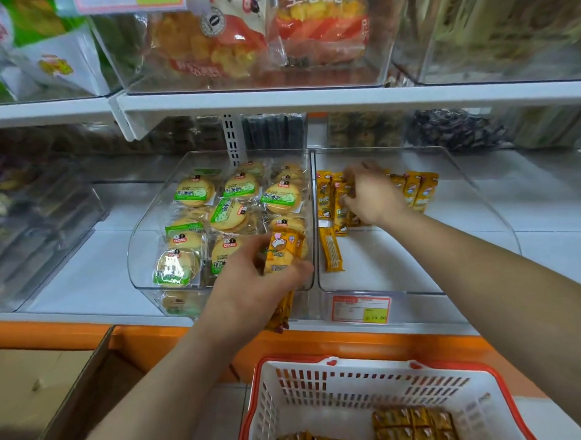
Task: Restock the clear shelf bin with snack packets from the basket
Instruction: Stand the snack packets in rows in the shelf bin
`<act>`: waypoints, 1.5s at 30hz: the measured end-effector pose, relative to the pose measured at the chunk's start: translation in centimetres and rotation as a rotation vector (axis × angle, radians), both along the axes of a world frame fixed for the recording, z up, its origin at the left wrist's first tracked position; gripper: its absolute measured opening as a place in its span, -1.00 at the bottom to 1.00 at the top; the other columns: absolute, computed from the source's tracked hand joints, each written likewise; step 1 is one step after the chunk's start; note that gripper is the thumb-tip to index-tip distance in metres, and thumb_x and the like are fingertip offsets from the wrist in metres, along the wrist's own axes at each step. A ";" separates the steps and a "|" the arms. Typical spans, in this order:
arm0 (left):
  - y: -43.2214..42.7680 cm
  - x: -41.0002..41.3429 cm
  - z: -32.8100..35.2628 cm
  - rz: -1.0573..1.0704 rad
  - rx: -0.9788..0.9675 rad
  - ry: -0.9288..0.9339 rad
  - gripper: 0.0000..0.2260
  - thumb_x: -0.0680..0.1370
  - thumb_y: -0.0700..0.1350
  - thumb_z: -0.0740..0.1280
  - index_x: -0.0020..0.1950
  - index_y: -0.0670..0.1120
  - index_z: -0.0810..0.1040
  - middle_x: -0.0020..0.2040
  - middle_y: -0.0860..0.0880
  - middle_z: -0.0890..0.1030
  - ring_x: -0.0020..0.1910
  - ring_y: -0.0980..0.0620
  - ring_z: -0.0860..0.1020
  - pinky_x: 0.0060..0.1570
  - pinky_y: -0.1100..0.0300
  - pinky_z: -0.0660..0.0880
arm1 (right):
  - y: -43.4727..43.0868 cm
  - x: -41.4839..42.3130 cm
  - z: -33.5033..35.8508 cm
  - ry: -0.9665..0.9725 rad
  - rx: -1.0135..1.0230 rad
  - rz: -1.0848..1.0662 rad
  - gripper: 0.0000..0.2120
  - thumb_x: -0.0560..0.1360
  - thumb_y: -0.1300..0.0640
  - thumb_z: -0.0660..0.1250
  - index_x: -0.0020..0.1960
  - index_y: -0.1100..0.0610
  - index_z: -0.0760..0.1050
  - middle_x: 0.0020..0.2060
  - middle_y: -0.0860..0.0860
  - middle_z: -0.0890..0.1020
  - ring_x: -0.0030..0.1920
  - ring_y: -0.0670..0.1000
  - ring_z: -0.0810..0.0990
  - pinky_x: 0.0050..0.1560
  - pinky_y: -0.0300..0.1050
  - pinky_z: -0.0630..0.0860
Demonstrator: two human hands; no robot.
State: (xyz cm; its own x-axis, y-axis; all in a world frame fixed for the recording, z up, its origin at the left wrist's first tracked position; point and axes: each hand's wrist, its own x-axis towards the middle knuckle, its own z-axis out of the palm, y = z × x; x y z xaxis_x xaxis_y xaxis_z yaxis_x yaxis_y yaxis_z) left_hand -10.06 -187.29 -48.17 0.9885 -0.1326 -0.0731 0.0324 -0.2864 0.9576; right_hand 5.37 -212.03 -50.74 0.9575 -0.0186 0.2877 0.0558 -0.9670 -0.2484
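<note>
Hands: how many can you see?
2. The left hand grips orange snack packets in front of the cookie bin; the right hand pinches upright packets in the right clear bin.

White shop shelving [311, 100], orange trim [352, 344]

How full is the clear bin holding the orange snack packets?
Mostly empty. Orange packets sit only along the back of the clear bin, a loose packet lies front-left, and bare floor shows across the rest.

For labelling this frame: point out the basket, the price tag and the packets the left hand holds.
basket [354, 387]: head view, white back wall.
price tag [361, 309]: head view, centre of the label.
held packets [278, 253]: head view, front packet's face.
</note>
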 end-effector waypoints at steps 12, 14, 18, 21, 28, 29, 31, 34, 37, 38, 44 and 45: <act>0.1 -0.5 0.7 0.014 -0.030 -0.032 -0.75 0.47 0.01 0.52 0.09 0.15 0.56 -0.17 0.27 0.67 -0.21 0.24 0.66 -0.12 0.09 0.61 | 2.0 -5.3 -1.6 0.353 -0.193 0.472 -0.44 0.26 -0.19 0.59 0.16 0.00 0.55 -0.01 0.02 0.42 0.01 0.03 0.45 -0.05 -0.07 0.47; 0.1 -0.5 0.8 0.025 -0.020 -0.027 -0.72 0.46 0.03 0.53 0.12 0.15 0.57 -0.15 0.24 0.67 -0.20 0.21 0.66 -0.09 0.02 0.64 | 2.4 -5.0 -2.3 0.361 -0.183 0.416 -0.42 0.23 -0.15 0.62 0.14 0.01 0.50 0.01 -0.02 0.36 0.02 0.06 0.47 0.00 -0.02 0.51; 0.2 -0.3 0.7 0.023 -0.007 -0.025 -0.75 0.47 0.04 0.52 0.08 0.19 0.56 -0.15 0.27 0.67 -0.20 0.23 0.65 -0.09 0.01 0.64 | 2.9 -4.8 -2.4 0.331 -0.123 0.387 -0.55 0.25 0.00 0.61 -0.02 0.02 0.42 -0.04 -0.01 0.42 0.00 0.07 0.49 -0.05 -0.05 0.49; 0.3 -0.2 0.7 0.013 -0.009 -0.030 -0.77 0.47 0.05 0.51 0.06 0.20 0.54 -0.16 0.30 0.66 -0.22 0.27 0.65 -0.17 0.10 0.63 | 2.4 -4.8 -1.6 0.247 -0.038 0.379 -0.73 0.33 0.06 0.51 -0.01 0.10 0.57 -0.09 0.05 0.62 -0.07 0.08 0.57 -0.09 -0.05 0.53; 0.2 -0.3 0.6 0.013 -0.005 -0.022 -0.73 0.48 0.04 0.51 0.11 0.19 0.53 -0.17 0.23 0.68 -0.22 0.31 0.64 -0.21 0.22 0.60 | 1.4 -2.9 0.3 0.112 0.229 0.273 -0.75 0.53 0.10 0.44 0.20 0.10 0.63 0.08 0.01 0.66 0.04 0.01 0.61 0.07 -0.07 0.52; 0.1 -0.3 0.6 0.017 0.001 -0.023 -0.71 0.47 0.04 0.51 0.14 0.19 0.53 -0.15 0.19 0.68 -0.21 0.31 0.64 -0.23 0.25 0.59 | 1.5 -2.3 0.4 0.102 0.244 0.239 -0.77 0.52 0.12 0.44 0.17 0.12 0.63 0.06 0.03 0.67 0.01 0.05 0.64 0.07 0.00 0.57; 0.1 -0.3 0.6 0.023 0.006 -0.021 -0.66 0.47 0.05 0.51 0.21 0.18 0.53 -0.09 0.13 0.67 -0.19 0.26 0.65 -0.24 0.27 0.59 | 1.6 -1.2 0.4 0.084 0.250 0.178 -0.79 0.52 0.14 0.45 0.14 0.15 0.62 0.02 0.07 0.67 -0.04 0.08 0.65 0.05 0.07 0.61; -0.1 -0.3 0.6 0.028 0.007 -0.014 -0.60 0.47 0.05 0.52 0.28 0.13 0.52 -0.03 0.11 0.66 -0.16 0.18 0.66 -0.16 0.21 0.61 | 1.8 0.2 0.5 0.070 0.214 0.125 -0.80 0.54 0.16 0.42 0.15 0.16 0.61 0.05 0.11 0.66 0.02 0.12 0.64 0.08 -0.03 0.59; 0.0 -0.1 0.4 0.024 0.005 -0.015 -0.60 0.46 0.06 0.52 0.27 0.13 0.53 -0.02 0.10 0.67 -0.10 0.14 0.66 -0.11 0.14 0.63 | 1.9 1.2 0.7 0.030 0.071 0.106 -0.78 0.55 0.14 0.39 0.19 0.14 0.61 0.11 0.11 0.64 0.11 0.13 0.60 0.03 -0.17 0.42; 0.0 -0.1 0.4 0.022 0.005 -0.015 -0.60 0.46 0.06 0.52 0.27 0.14 0.53 -0.02 0.10 0.67 -0.10 0.14 0.66 -0.11 0.14 0.63 | 2.0 1.5 0.8 0.025 0.028 0.099 -0.77 0.55 0.13 0.38 0.19 0.13 0.61 0.12 0.12 0.63 0.10 0.14 0.59 0.04 -0.15 0.44; 0.1 0.0 0.1 0.010 -0.007 -0.007 -0.56 0.46 0.08 0.53 0.30 0.14 0.52 -0.01 0.10 0.68 -0.07 0.13 0.67 -0.13 0.20 0.60 | 2.6 1.5 1.2 0.028 0.002 0.062 -0.67 0.59 0.15 0.32 0.34 0.13 0.50 0.19 0.16 0.60 0.16 0.17 0.60 0.17 -0.02 0.53; 0.1 -0.1 0.2 0.010 -0.007 -0.007 -0.55 0.46 0.07 0.53 0.31 0.13 0.52 0.01 0.09 0.68 -0.04 0.10 0.67 -0.09 0.15 0.62 | 2.6 1.1 1.3 0.020 0.019 0.067 -0.65 0.59 0.15 0.31 0.37 0.13 0.48 0.20 0.16 0.60 0.17 0.16 0.60 0.19 -0.04 0.51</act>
State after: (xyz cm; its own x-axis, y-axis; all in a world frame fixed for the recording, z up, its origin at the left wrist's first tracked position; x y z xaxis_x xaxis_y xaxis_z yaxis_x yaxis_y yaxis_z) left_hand -10.12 -187.17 -48.01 0.9902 -0.1236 -0.0655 0.0287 -0.2792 0.9598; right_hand 6.51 -209.48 -49.44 0.9623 0.0403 0.2690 0.1149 -0.9566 -0.2679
